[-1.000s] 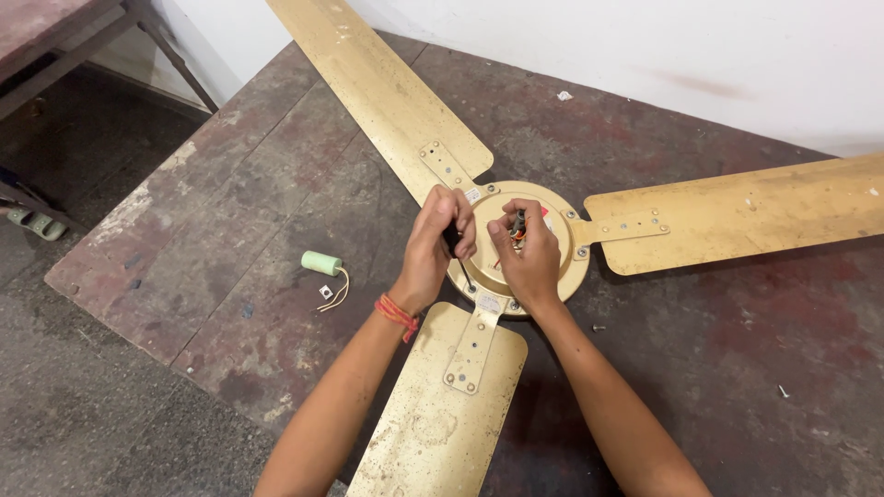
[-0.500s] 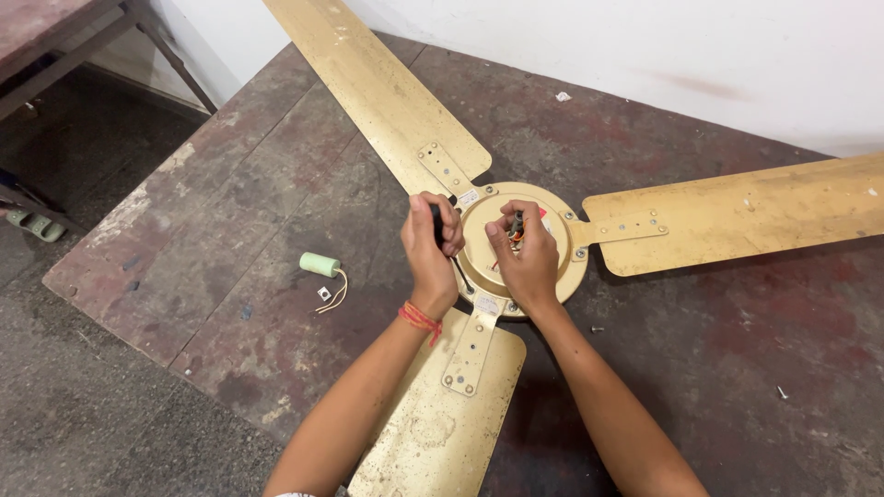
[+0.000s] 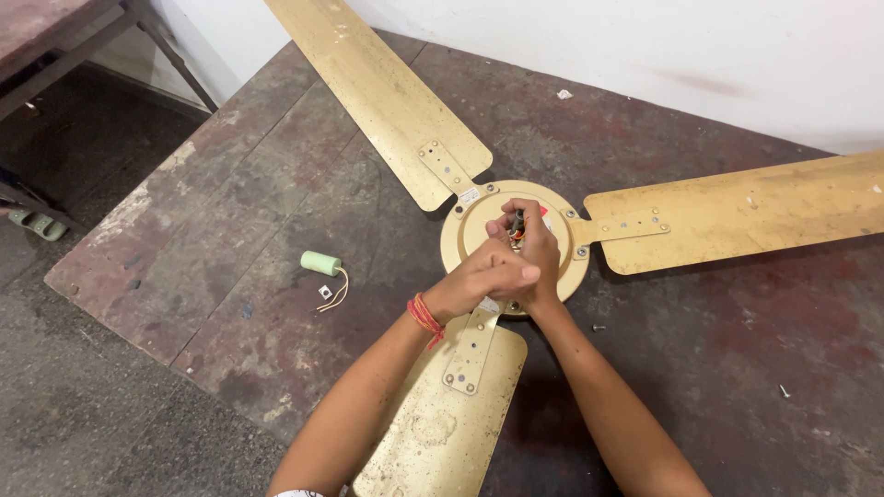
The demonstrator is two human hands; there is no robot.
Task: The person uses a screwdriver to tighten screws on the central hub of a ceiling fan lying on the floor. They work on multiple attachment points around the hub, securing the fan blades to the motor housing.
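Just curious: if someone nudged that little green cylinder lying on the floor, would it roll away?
The green cylinder lies on its side, so it would probably roll a little. Its thin wire tail looks floppy and would likely drag and stop it. Being small, it is probably light.

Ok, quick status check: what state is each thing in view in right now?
Ceiling fan: lying flat on the table, three blades attached.
Motor hub: facing up, wires sticking out at its centre.
Wires: bunched, held upright by the fingers.
Left hand: closed, pressed against the right hand over the hub.
Right hand: pinching the wires.
Green capacitor: lying loose on the table, leads free.
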